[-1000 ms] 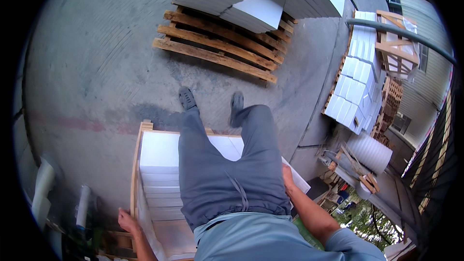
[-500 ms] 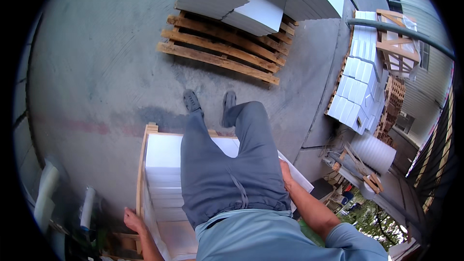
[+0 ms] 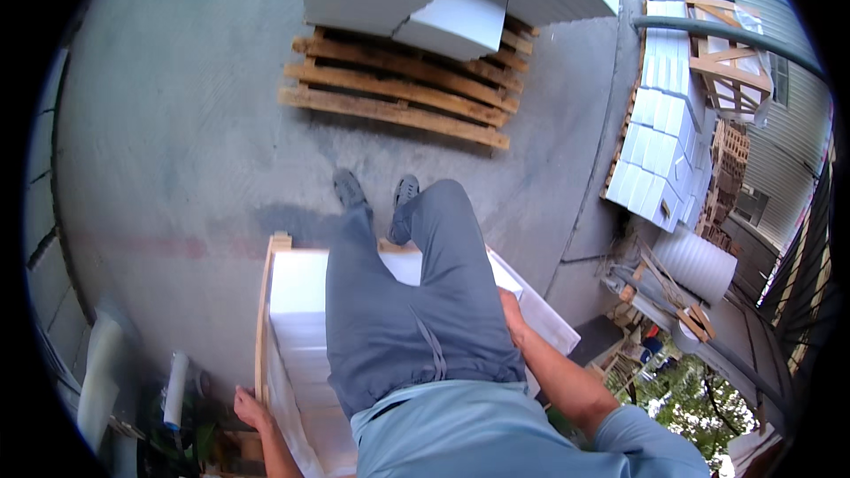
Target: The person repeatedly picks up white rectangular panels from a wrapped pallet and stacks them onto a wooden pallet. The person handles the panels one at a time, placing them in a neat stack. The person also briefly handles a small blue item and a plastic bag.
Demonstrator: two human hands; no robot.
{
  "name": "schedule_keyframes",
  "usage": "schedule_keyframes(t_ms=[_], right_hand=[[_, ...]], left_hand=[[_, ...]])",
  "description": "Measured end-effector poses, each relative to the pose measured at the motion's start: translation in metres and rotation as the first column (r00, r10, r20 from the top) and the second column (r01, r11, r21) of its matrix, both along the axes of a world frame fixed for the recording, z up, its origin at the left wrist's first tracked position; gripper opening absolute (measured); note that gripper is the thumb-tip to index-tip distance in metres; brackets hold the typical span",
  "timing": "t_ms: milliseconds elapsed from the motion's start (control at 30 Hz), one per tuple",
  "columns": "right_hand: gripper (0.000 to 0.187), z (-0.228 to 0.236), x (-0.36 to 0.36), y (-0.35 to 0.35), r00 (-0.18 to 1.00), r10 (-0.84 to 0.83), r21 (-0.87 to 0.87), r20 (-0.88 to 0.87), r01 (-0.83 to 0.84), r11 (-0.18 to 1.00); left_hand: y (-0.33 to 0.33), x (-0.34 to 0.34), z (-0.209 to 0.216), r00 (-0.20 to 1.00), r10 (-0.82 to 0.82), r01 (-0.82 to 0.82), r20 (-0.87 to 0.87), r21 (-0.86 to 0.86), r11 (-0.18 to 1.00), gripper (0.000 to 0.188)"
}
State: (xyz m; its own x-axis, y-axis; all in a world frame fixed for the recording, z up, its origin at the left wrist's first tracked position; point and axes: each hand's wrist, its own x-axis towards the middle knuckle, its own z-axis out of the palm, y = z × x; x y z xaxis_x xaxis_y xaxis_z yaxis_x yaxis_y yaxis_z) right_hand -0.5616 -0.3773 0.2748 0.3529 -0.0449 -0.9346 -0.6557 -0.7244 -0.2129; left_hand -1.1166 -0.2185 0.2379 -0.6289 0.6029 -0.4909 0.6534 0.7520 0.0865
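At the lower left of the frame, a person's left hand (image 3: pixel 252 408) curled beside a wooden-sided crate (image 3: pixel 263 323), whether gripping it impossible to tell; the right hand (image 3: pixel 511 317), partly hidden by the thigh (image 3: pixel 465 301) at center, was equally unreadable. White slabs (image 3: pixel 298 283) lay inside the crate, seemingly part-filled, while a white stack (image 3: pixel 354 0) stood on a pallet (image 3: pixel 390 117) at upper center.

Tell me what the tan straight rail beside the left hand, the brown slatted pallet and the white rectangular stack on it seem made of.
Tan straight rail: probably bare wood, by its pale timber colour.
Brown slatted pallet: wood, apparently rough and unfinished, by its blotchy boards.
White rectangular stack: smooth-topped; perhaps foam or board, the look leaves it open.
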Motion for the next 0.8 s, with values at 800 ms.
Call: schedule_keyframes(t_ms=[800], right_hand=[[0.039, -0.069, 0.078, -0.019, 0.353, 0.936, 0.011, 0.004, -0.936, 0.352]], left_hand=[[0.004, 0.010, 0.002, 0.981, -0.019, 0.028, -0.191, 0.045, 0.999, 0.047]])
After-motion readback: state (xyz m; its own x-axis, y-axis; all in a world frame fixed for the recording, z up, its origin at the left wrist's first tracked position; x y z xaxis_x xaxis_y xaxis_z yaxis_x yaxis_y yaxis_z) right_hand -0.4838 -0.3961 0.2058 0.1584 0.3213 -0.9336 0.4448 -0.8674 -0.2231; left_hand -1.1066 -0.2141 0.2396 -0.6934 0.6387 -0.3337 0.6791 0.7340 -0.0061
